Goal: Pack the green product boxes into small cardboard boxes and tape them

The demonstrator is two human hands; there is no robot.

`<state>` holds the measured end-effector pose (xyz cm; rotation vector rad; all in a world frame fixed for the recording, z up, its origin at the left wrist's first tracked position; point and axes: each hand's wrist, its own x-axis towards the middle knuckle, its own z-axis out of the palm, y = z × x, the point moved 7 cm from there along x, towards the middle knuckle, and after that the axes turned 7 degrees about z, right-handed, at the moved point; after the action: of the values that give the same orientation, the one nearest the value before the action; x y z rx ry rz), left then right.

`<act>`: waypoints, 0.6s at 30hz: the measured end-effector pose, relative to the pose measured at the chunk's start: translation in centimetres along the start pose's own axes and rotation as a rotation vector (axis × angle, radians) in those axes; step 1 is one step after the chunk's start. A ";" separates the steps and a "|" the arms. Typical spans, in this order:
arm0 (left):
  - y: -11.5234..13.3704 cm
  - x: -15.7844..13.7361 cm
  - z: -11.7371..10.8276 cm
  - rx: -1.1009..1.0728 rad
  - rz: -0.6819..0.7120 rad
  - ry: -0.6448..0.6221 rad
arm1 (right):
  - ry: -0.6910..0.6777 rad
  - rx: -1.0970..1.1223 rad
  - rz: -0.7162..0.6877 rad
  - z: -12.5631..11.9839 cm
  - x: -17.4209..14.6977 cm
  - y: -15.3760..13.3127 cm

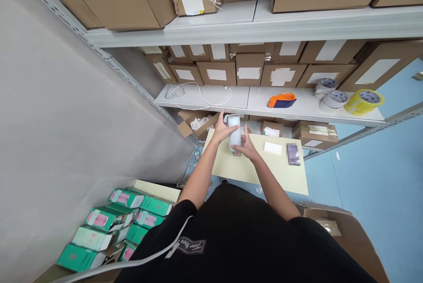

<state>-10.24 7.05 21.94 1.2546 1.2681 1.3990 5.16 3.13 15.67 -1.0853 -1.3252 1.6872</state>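
A pale blue tumbler [234, 136] with a light strap loop at its lid stands upright between my two hands, over the cream tabletop [231, 169]. My left hand [223, 129] holds its upper left side, thumb across the front. Around the lower right side, my right hand [246, 145] grips it with the thumb near the base. Just beneath the tumbler shows a small greenish-pink item [237, 154], mostly hidden. A white card [272, 148] and a blurred-out purple item [293, 154] lie to the right on the table.
The shelf above the table holds a white cable [201, 93], glasses, an orange and blue tape dispenser [282, 100] and tape rolls [363, 101]. Cardboard boxes [250, 69] fill the shelving. Green boxes [84, 256] are stacked lower left; a large open carton [350, 239] stands lower right.
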 end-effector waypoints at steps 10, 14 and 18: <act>-0.3 0.6 0.5 0.669 0.003 0.143 | 0.315 -0.329 0.017 -2.3 0.8 1.8; -1.4 1.3 0.7 0.777 -0.020 0.104 | 0.221 -0.386 -0.023 -2.7 1.8 4.4; -3.5 1.6 0.0 0.704 0.002 0.098 | 0.255 -0.339 0.159 -6.1 3.3 9.8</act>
<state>-10.57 9.10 18.65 1.6490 1.9223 1.0457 9.09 6.34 4.80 -1.5825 -1.4164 1.4027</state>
